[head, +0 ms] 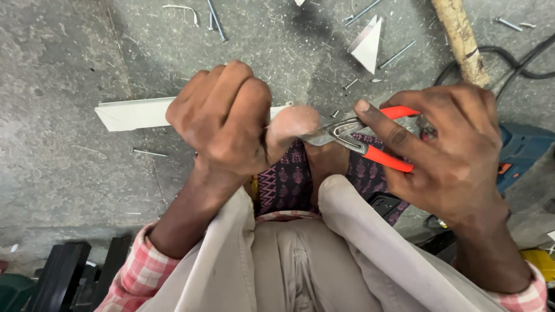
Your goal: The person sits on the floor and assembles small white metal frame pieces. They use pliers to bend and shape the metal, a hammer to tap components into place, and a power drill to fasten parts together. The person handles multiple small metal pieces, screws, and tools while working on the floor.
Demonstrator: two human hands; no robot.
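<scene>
My left hand is closed around a long white metal strip that sticks out to the left over the concrete floor. My right hand grips red-handled pliers, index finger stretched along the top. The grey jaws of the pliers meet the strip's end right beside my left thumb. Both hands work above my lap, over beige trousers and a patterned purple cloth.
A blue power drill lies at the right with a black cable. A wooden stick, a white triangular offcut, nails and metal shavings litter the floor. Black objects sit at bottom left.
</scene>
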